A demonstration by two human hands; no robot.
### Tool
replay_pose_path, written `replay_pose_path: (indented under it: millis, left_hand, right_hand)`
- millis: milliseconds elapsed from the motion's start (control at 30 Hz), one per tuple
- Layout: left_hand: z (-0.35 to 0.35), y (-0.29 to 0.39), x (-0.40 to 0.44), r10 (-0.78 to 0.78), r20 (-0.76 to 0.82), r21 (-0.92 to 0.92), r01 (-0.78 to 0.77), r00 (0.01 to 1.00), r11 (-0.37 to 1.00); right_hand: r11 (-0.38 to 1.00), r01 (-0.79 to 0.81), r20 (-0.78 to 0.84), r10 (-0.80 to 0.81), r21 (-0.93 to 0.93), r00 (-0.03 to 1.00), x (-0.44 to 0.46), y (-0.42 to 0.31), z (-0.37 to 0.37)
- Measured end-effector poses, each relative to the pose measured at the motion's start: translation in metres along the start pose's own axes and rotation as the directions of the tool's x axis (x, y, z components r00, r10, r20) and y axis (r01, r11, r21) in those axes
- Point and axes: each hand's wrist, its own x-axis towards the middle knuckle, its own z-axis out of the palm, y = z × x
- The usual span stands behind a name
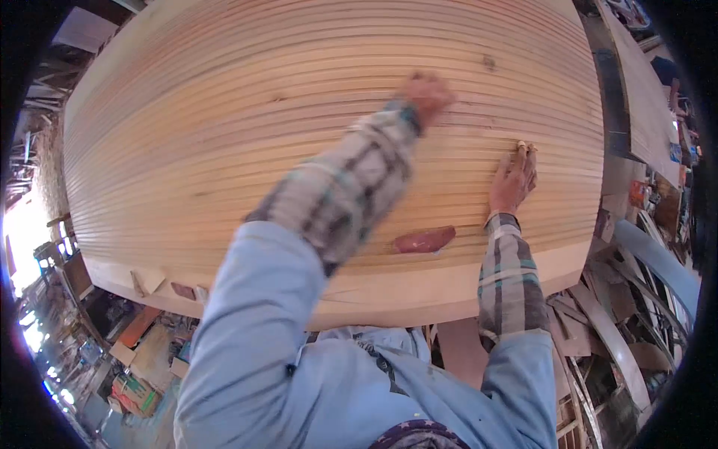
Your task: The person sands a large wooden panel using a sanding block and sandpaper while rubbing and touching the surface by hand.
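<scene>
A large wooden panel [262, 165] with many parallel grooves fills the middle of the view. Over its centre, my left hand [428, 97] is smeared by motion, so its fingers and anything in them cannot be made out. Farther right and nearer to me, my right hand [514, 179] rests on the grooves, its fingers pressed together around a small pale piece [526, 146] at the fingertips. Between my forearms, a dark red piece [424, 239], perhaps folded sandpaper, lies on the panel close to its near edge.
Small scraps [183, 290] lie at the panel's near left edge. Another board [647, 97] stands beyond the right side. Curved strips [613, 344] and wood offcuts crowd the lower right. Boxes and a green-and-red packet [134, 395] are on the floor at lower left.
</scene>
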Motion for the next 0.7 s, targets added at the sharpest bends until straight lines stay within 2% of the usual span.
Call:
replay_pose_path:
  millis: [33, 100, 133, 167, 200, 233, 300, 333, 367, 400, 433, 467, 500, 533, 567, 633, 667, 700]
  left_hand:
    - [0.004, -0.047, -0.043, 0.080, -0.100, -0.118, -0.091, 0.992, 0.989]
    - [-0.064, -0.102, -0.143, 0.067, -0.248, 0.035, -0.060, 0.966, 0.998]
    - [-0.085, -0.139, -0.198, 0.024, -0.147, 0.186, 0.004, 0.989, 0.983]
    - [-0.123, -0.155, -0.238, -0.145, 0.013, 0.310, 0.134, 0.989, 0.941]
    - [-0.156, -0.168, -0.263, -0.075, -0.067, 0.413, 0.096, 0.995, 0.906]
    - [-0.164, -0.166, -0.265, -0.071, -0.063, 0.416, 0.091, 0.996, 0.905]
    - [-0.171, -0.160, -0.260, -0.120, -0.068, 0.420, 0.138, 0.990, 0.897]
    - [-0.147, -0.154, -0.244, -0.081, -0.100, 0.329, 0.110, 0.992, 0.938]
    - [-0.116, -0.128, -0.209, -0.048, -0.138, 0.232, 0.079, 0.989, 0.969]
    - [-0.097, -0.095, -0.165, -0.124, -0.099, 0.118, 0.136, 0.987, 0.984]
    - [-0.064, -0.078, -0.126, -0.052, -0.157, 0.000, 0.053, 0.986, 0.999]
    - [-0.034, -0.055, -0.085, -0.088, -0.146, -0.003, 0.088, 0.985, 0.996]
    - [-0.002, -0.036, -0.047, -0.084, -0.163, -0.132, 0.063, 0.983, 0.989]
    - [0.007, -0.015, -0.012, -0.021, -0.142, -0.181, -0.005, 0.990, 0.983]
    - [0.025, 0.007, 0.018, -0.081, -0.019, -0.120, 0.078, 0.997, 0.990]
    - [0.026, 0.035, 0.042, -0.116, -0.166, -0.042, 0.111, 0.979, 0.993]
    - [0.031, 0.021, 0.029, -0.133, -0.170, -0.034, 0.129, 0.977, 0.991]
    - [0.044, 0.000, 0.007, -0.173, -0.045, 0.067, 0.176, 0.984, 0.982]
  right_hand:
    - [1.000, -0.005, -0.011, 0.005, 0.022, 1.000, -0.001, -0.001, -0.002]
    - [0.998, -0.013, -0.028, 0.015, 0.057, 0.999, 0.000, -0.001, -0.001]
    - [0.999, -0.024, -0.018, 0.025, 0.022, 1.000, 0.002, 0.000, 0.001]
    - [0.999, -0.038, 0.000, 0.038, -0.016, 0.999, 0.001, 0.000, 0.003]
    - [0.999, -0.042, 0.002, 0.042, -0.009, 0.999, 0.001, -0.001, 0.003]
    - [0.999, -0.038, -0.001, 0.038, -0.015, 0.999, 0.002, -0.002, 0.002]
    - [0.999, -0.040, -0.002, 0.040, -0.027, 0.999, 0.002, -0.002, 0.004]
    - [0.999, -0.026, -0.008, 0.026, -0.024, 1.000, 0.002, 0.000, 0.006]
    - [1.000, -0.009, -0.013, 0.008, -0.025, 1.000, 0.002, 0.003, 0.006]
    - [0.999, -0.008, -0.010, 0.007, -0.041, 1.000, 0.001, 0.002, 0.005]
    - [1.000, -0.008, -0.020, 0.008, -0.014, 1.000, 0.000, -0.001, 0.004]
    - [1.000, -0.007, -0.031, 0.007, 0.015, 0.999, 0.001, -0.002, 0.002]
    - [1.000, 0.002, -0.027, -0.002, -0.001, 1.000, 0.001, -0.001, 0.000]
    - [1.000, 0.005, -0.029, -0.005, 0.001, 1.000, 0.002, -0.002, -0.002]
    - [1.000, 0.006, -0.031, -0.005, 0.004, 1.000, 0.000, -0.005, -0.005]
    - [1.000, 0.031, -0.046, -0.031, 0.002, 0.998, 0.002, -0.001, 0.000]
    - [0.999, 0.032, -0.045, -0.032, 0.004, 0.998, 0.001, 0.002, 0.000]
    - [0.999, 0.037, -0.037, -0.037, 0.018, 0.999, 0.000, 0.004, -0.001]
